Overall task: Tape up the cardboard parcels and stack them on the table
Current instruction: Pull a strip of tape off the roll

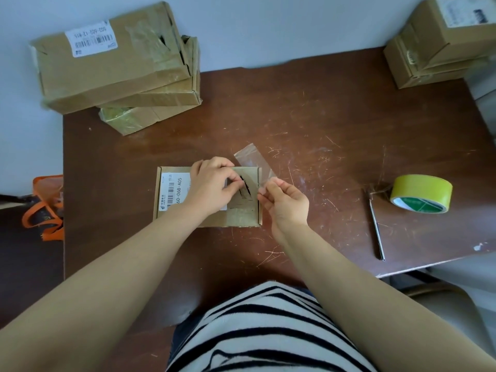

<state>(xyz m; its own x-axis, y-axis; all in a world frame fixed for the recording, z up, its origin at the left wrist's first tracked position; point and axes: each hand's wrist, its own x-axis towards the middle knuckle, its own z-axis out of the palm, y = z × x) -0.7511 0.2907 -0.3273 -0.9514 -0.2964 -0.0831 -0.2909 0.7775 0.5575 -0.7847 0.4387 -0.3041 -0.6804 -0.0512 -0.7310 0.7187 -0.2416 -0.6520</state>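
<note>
A makeshift parcel-packing corner in a plain room, seemingly a home or small office: a scratched brown desk (295, 116) against a pale wall (268, 28), labelled boxes (115, 65) stacked at its far-left corner, more boxes (442, 49) at its far-right, a tape roll (421, 193) near its right edge, and an orange bag (45, 208) on the floor (29, 277).
</note>
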